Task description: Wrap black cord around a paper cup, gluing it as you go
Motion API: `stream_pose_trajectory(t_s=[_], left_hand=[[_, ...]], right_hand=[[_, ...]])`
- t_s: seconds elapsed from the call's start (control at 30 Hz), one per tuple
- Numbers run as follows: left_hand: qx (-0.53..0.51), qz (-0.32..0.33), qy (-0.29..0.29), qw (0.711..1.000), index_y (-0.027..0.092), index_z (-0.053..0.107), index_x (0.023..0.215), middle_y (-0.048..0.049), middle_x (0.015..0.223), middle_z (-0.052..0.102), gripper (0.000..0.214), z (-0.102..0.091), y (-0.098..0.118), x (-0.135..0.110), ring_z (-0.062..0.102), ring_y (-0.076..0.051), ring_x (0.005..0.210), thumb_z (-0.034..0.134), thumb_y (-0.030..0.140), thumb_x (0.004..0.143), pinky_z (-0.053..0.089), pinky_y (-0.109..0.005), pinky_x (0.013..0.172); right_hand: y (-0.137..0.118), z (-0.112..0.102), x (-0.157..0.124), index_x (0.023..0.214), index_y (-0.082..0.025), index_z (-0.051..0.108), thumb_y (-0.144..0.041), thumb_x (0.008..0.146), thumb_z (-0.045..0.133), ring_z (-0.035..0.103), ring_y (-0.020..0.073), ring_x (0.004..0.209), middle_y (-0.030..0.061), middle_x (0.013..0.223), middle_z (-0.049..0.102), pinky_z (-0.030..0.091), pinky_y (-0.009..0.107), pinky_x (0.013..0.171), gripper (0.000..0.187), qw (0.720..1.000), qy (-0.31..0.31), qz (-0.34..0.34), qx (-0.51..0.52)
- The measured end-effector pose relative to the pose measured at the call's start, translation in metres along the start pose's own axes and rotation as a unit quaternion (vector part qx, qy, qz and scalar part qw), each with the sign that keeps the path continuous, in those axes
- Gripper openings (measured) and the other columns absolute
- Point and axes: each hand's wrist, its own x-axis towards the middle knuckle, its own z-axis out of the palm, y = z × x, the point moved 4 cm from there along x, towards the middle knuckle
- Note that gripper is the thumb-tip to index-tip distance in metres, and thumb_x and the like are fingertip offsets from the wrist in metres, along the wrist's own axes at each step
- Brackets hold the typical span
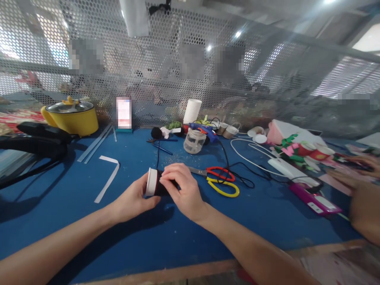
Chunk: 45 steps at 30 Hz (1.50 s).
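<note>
Black-and-white cylinder [151, 182] between two hands
Left hand [134, 198] curls around it; right hand [186, 190] pinches against it (fingertip contents unclear); scissors [203, 172] lie to its right.

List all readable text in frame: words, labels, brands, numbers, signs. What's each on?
None legible.
Lit screen at the back: blurred out, unreadable.
Purple power strip: pale patches, too blurred to make out any lettering.
Black-and-white cylinder in the hands: no readable mark on the visible part.
Scissors: no readable mark.
Yellow pot: no readable label.
</note>
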Motion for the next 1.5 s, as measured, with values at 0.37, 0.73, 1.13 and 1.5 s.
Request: stream_pose_trajectory(t_s=[0.37,0.73,1.13,1.5], left_hand=[[-0.281,-0.036,0.097,0.954,0.013,0.054,0.085,-0.0025,0.076,0.062,0.026,-0.014,0.002,0.009,0.056,-0.015,0.072,0.054,0.009,0.059,0.039,-0.026,0.07],[-0.084,0.0,0.069,0.994,0.014,0.045,0.105,-0.0034,0.09,0.06,0.043,-0.01,0.002,0.0,0.053,-0.018,0.084,0.055,0.014,0.063,0.04,-0.025,0.072],[-0.146,-0.016,0.076,0.986,0.018,0.053,0.094,-0.0013,0.085,0.062,0.035,-0.013,-0.002,0.003,0.053,-0.019,0.081,0.059,0.014,0.061,0.038,-0.026,0.071],[-0.347,-0.073,0.086,0.931,0.012,0.058,0.079,-0.0037,0.073,0.064,0.021,-0.017,-0.007,0.009,0.056,-0.015,0.068,0.054,0.009,0.059,0.039,-0.025,0.065]], right_hand=[[0.018,-0.017,0.004,0.058,-0.021,0.037,-0.032,0.088,0.026,0.046,0.013,0.056,0.0004,0.057,0.045,0.037,0.027,0.058,0.034,0.984,-0.017,0.176,0.003],[0.028,-0.008,0.004,0.055,-0.02,0.036,-0.065,0.065,0.047,0.038,0.0115,0.048,-0.0006,0.053,0.044,0.024,0.025,0.047,0.047,0.945,-0.155,0.187,-0.218],[0.042,-0.027,0.013,0.055,-0.019,0.037,-0.033,0.086,0.031,0.045,0.0094,0.044,-0.0017,0.049,0.045,0.035,0.022,0.048,0.035,0.973,-0.046,0.223,-0.046],[0.016,-0.013,0.008,0.067,-0.021,0.04,-0.031,0.086,0.035,0.058,0.0129,0.068,-0.0017,0.061,0.056,0.044,0.033,0.071,0.021,0.886,-0.1,0.237,0.386]])
